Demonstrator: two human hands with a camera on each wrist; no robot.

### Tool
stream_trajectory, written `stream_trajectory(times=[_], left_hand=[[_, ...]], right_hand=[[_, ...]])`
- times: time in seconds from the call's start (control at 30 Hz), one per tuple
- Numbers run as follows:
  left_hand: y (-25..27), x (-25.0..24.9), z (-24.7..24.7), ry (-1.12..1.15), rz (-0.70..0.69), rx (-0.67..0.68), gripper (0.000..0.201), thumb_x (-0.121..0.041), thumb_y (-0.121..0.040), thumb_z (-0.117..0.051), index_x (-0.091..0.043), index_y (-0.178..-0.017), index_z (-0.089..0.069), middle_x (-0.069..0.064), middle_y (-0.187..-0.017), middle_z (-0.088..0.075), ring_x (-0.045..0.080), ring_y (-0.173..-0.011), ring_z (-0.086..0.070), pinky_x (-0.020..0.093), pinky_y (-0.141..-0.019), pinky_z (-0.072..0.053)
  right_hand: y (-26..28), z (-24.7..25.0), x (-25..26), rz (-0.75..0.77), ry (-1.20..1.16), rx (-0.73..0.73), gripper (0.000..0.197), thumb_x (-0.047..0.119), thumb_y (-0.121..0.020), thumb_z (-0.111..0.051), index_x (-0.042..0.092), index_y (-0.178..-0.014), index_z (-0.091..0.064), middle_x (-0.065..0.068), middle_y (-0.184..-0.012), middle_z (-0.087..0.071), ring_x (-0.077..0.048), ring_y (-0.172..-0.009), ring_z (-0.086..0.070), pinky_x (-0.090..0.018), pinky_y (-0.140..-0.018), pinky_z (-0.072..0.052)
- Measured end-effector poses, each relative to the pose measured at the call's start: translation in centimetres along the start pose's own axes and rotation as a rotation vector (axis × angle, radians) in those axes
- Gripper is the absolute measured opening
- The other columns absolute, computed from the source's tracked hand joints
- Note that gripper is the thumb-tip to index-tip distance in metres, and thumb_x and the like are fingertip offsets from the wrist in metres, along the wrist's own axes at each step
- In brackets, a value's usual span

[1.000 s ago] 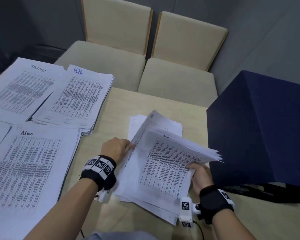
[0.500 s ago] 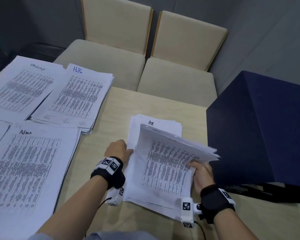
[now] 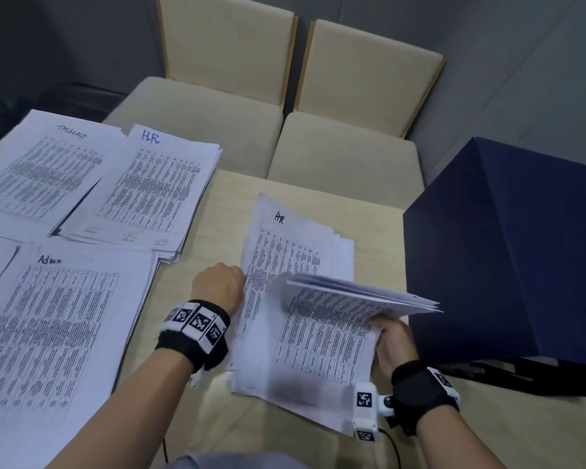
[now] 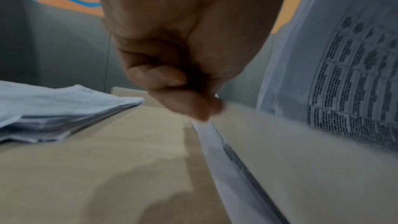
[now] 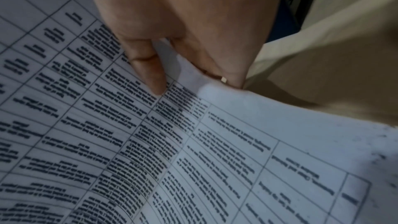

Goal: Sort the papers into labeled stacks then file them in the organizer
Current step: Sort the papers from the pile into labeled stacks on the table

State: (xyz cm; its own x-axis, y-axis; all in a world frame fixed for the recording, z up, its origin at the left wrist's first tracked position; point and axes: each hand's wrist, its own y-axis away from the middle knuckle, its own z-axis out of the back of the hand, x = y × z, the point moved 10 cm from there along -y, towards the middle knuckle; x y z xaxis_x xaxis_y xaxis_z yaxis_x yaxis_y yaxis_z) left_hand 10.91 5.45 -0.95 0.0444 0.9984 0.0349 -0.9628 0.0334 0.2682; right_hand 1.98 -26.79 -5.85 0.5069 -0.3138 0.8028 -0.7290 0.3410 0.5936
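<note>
Left hand [image 4: 181, 54]: fingers [image 4: 168, 81] curled, tips pinching the left edge of a loose sheet [image 3: 278, 265] marked "HR" in black. The sheet lies tilted on the unsorted pile [image 3: 342, 252] in the middle of the table [image 3: 224, 204].

Right hand [image 3: 391, 340]: thumb [image 5: 148, 72] presses on top of the printed page, other fingers go under it, so it pinches the right edge of a bundle of papers [image 3: 352, 299]. The bundle is lifted and curled up off the pile, free edges fanned toward the dark blue box [image 3: 508, 252] just to the right.

Sorted stacks lie on the left of the table, well apart from the hands: "HR" stack [image 3: 153, 191] at the far middle, a stack [image 3: 41, 164] with an unclear handwritten label to its left, overlapping it, and "Admin" stack [image 3: 58, 326] nearest. Two beige chairs [image 3: 285, 96] stand beyond the far edge. Cannot tell which item is the organizer.
</note>
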Motion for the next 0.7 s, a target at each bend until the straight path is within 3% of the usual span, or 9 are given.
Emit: stream_trajectory(times=[0.1, 0.17, 0.23, 0.3, 0.4, 0.47, 0.57, 0.63, 0.7], left_hand=[[0.0, 0.0, 0.0, 0.321, -0.089, -0.022, 0.023, -0.024, -0.100, -0.042, -0.017, -0.086, -0.058, 0.006, -0.081, -0.062, 0.030, -0.077, -0.061, 0.031, -0.062, -0.039], [0.1, -0.5, -0.4, 0.720, -0.216, 0.004, 0.028, -0.016, -0.097, -0.051, -0.025, -0.071, -0.054, -0.005, -0.066, -0.058, 0.020, -0.067, -0.057, 0.029, -0.060, -0.037], [0.8, -1.1, -1.0, 1.078, -0.299, 0.121, 0.030, -0.005, -0.095, -0.054, -0.028, -0.078, -0.065, -0.014, -0.067, -0.065, 0.002, -0.065, -0.057, 0.021, -0.064, -0.041], [1.5, -2.0, -1.7, 1.257, -0.306, 0.268, 0.032, 0.008, -0.090, -0.053, -0.019, -0.087, -0.071, -0.014, -0.073, -0.069, 0.000, -0.066, -0.060, 0.018, -0.065, -0.044], [0.7, -1.4, -3.6, 1.100, -0.142, 0.242, 0.038, 0.011, -0.083, -0.050, -0.015, -0.103, -0.070, 0.000, -0.099, -0.070, 0.016, -0.091, -0.067, 0.028, -0.081, -0.052], [-0.4, 0.8, -4.4, 0.830, 0.070, 0.097, 0.031, -0.006, -0.086, -0.058, -0.011, -0.116, -0.062, 0.006, -0.111, -0.064, 0.026, -0.101, -0.063, 0.034, -0.088, -0.049], [-0.4, 2.3, -5.3, 0.681, 0.258, 0.095, 0.036, -0.025, -0.083, -0.066, -0.009, -0.114, -0.056, 0.011, -0.113, -0.060, 0.030, -0.101, -0.060, 0.037, -0.087, -0.049], [-0.4, 1.5, -4.1, 0.652, 0.187, -0.010, 0.043, -0.011, -0.078, -0.062, -0.009, -0.119, -0.052, 0.011, -0.122, -0.056, 0.030, -0.106, -0.057, 0.038, -0.089, -0.047], [-0.4, -1.2, -2.3, 0.757, -0.050, -0.079, 0.069, 0.001, -0.069, -0.061, -0.012, -0.134, -0.043, 0.006, -0.136, -0.050, 0.024, -0.122, -0.053, 0.038, -0.098, -0.045]], right_hand=[[-0.6, -0.3, -0.5, -0.026, 0.018, 0.007, 0.017, -0.007, -0.078, -0.050, 0.008, -0.072, -0.056, -0.016, -0.088, -0.064, -0.032, -0.089, -0.061, -0.043, -0.085, -0.049], [-0.4, -0.6, -0.5, -0.043, 0.005, 0.013, 0.017, -0.008, -0.079, -0.048, 0.006, -0.076, -0.058, -0.016, -0.086, -0.065, -0.031, -0.085, -0.063, -0.041, -0.080, -0.050], [-0.1, -0.6, -0.2, -0.053, -0.024, 0.006, 0.024, -0.011, -0.084, -0.045, 0.004, -0.076, -0.061, -0.012, -0.075, -0.066, -0.027, -0.073, -0.064, -0.032, -0.066, -0.053], [-0.3, 0.4, -0.4, -0.061, 0.017, -0.060, 0.030, -0.010, -0.094, -0.038, 0.008, -0.082, -0.060, -0.008, -0.079, -0.062, -0.022, -0.082, -0.059, -0.023, -0.062, -0.053], [-0.6, 1.1, -2.0, -0.150, 0.021, -0.097, 0.017, 0.010, -0.104, -0.038, 0.008, -0.113, -0.052, -0.012, -0.103, -0.056, -0.028, -0.108, -0.053, -0.025, -0.088, -0.046], [-0.7, 1.4, -2.9, -0.177, 0.057, -0.103, 0.014, 0.013, -0.101, -0.046, 0.008, -0.112, -0.053, -0.011, -0.107, -0.058, -0.030, -0.104, -0.056, -0.030, -0.086, -0.046], [-0.2, 1.3, -1.3, -0.092, -0.037, -0.098, 0.016, -0.003, -0.083, -0.057, 0.006, -0.096, -0.054, -0.013, -0.103, -0.060, -0.032, -0.099, -0.059, -0.036, -0.082, -0.046], [0.4, 0.6, -0.2, -0.062, -0.097, -0.051, 0.024, -0.009, -0.083, -0.054, 0.006, -0.101, -0.051, -0.015, -0.102, -0.060, -0.027, -0.092, -0.060, -0.035, -0.076, -0.048], [0.8, -0.3, 1.0, -0.027, -0.136, 0.014, 0.020, -0.009, -0.084, -0.052, 0.005, -0.099, -0.052, -0.023, -0.110, -0.062, -0.030, -0.095, -0.062, -0.037, -0.079, -0.051]])
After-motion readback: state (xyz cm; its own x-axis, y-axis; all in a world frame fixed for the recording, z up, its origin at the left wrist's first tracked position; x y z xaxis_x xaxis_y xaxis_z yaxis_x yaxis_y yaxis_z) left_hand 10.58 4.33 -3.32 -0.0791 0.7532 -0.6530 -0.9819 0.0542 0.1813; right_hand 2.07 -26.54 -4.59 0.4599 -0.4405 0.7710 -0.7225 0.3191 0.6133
